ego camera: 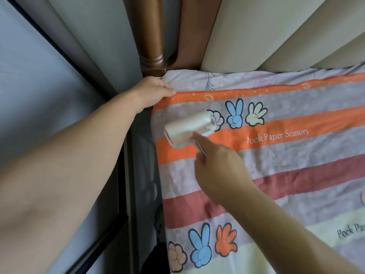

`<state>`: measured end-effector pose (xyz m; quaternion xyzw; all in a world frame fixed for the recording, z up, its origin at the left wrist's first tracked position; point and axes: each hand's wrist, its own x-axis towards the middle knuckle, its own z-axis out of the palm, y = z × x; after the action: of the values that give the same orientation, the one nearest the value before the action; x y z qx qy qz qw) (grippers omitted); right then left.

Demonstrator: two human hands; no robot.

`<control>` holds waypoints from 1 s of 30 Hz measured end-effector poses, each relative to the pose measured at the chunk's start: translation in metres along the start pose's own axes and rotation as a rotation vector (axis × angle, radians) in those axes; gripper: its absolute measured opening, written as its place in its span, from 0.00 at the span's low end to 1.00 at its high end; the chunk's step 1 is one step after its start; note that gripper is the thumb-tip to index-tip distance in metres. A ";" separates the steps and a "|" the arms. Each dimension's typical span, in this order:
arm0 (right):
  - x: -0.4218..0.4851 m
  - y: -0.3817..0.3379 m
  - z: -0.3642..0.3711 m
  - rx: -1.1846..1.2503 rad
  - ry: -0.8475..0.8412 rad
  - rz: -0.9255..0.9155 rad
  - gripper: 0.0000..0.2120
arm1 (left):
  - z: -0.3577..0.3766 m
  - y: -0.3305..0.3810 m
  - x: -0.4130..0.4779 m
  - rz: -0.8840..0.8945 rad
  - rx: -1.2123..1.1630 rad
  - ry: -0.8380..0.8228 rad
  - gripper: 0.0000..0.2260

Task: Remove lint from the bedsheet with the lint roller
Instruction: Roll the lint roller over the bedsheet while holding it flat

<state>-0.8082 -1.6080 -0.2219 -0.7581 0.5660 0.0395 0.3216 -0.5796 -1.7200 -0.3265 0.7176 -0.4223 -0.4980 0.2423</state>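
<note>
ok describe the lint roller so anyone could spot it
From the wooden bedpost, drop to the striped bedsheet. The lint roller sits at the left end of the wide orange stripe, in the right hand: the only plain white drum among coloured cartoon hands.

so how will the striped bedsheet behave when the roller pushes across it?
Probably floppy: the bedsheet shows soft creases, and the left hand holds its corner, seemingly to tension it. Unpinned, it would likely bunch ahead of the lint roller in the right hand. It looks thin and light, so the roll may lift it.
</note>
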 end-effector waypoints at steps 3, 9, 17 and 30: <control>0.044 -0.024 0.026 -0.083 0.001 0.004 0.31 | -0.006 -0.005 0.004 -0.090 -0.143 -0.029 0.02; 0.027 -0.021 0.059 -0.264 -0.065 0.037 0.34 | -0.003 -0.009 -0.001 -0.034 -0.108 -0.065 0.05; -0.061 0.016 0.073 -0.281 -0.114 0.125 0.41 | 0.008 -0.012 -0.007 0.043 -0.021 0.054 0.05; -0.060 -0.010 0.042 -0.108 0.057 -0.009 0.29 | 0.010 -0.011 -0.010 0.018 -0.091 0.126 0.06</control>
<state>-0.8080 -1.5340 -0.2245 -0.7775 0.5687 0.0470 0.2643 -0.5867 -1.7048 -0.3335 0.7321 -0.3896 -0.4681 0.3052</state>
